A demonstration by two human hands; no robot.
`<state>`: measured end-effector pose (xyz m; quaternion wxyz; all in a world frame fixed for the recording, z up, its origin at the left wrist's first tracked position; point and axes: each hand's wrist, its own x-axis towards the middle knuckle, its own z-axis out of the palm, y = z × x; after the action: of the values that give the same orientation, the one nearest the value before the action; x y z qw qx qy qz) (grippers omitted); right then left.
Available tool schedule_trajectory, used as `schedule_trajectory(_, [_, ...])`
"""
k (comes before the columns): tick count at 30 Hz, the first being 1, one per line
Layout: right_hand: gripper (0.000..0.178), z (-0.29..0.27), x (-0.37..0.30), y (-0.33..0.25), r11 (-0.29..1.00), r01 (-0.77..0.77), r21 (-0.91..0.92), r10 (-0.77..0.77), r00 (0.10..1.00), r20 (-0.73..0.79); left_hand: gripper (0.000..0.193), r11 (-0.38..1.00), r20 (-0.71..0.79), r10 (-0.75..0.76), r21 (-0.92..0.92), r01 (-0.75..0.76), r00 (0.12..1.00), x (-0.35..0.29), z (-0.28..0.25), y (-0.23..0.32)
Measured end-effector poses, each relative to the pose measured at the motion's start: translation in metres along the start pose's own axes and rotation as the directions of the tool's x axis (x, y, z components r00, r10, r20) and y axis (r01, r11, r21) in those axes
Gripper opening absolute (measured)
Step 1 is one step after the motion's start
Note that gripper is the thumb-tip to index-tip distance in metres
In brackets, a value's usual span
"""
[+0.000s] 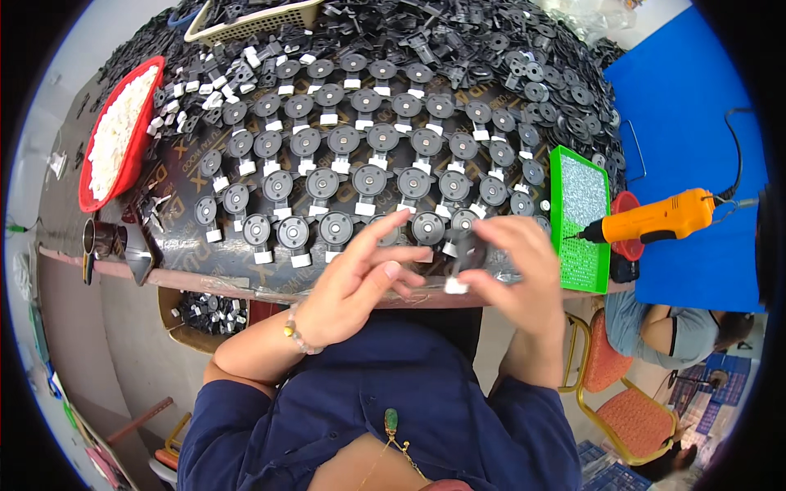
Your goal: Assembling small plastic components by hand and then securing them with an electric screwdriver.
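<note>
My right hand [524, 270] grips a black plastic part with a round disc [468, 247] and a white tip, just above the table's front edge. To its left, my left hand [350, 286] is open, fingers apart, with nothing in it. Both hands hover over the nearest row of black disc parts. Several rows of these parts [370, 182] lie across the dark table, most with a round disc on the far side and a white block toward me. Part of the front row is covered by my fingers.
A red basket [123, 131] of white pieces stands left; a green tray [602, 282] of small metal pieces lies right. Beside it hangs an orange electric screwdriver [663, 219]. Loose black parts [491, 49] pile along the back. A box [176, 323] sits below; another person [655, 327] is at right.
</note>
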<state>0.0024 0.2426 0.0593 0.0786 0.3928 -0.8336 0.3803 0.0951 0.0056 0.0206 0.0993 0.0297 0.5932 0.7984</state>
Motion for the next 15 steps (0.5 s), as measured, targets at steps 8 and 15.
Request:
schedule_trajectory(8, [0.053,-0.008,-0.052,0.035,0.927,-0.273,-0.259,0.300,0.951,0.071,0.039,0.972,-0.061,0.207,0.130,-0.198,0.977,-0.016,-0.018,-0.021])
schedule_trajectory(15, [0.054,0.003,-0.052,0.042,0.917,-0.248,-0.313,0.250,0.968,-0.035,0.029,0.797,0.103,0.328,0.503,-0.334,0.939,-0.022,-0.014,-0.054])
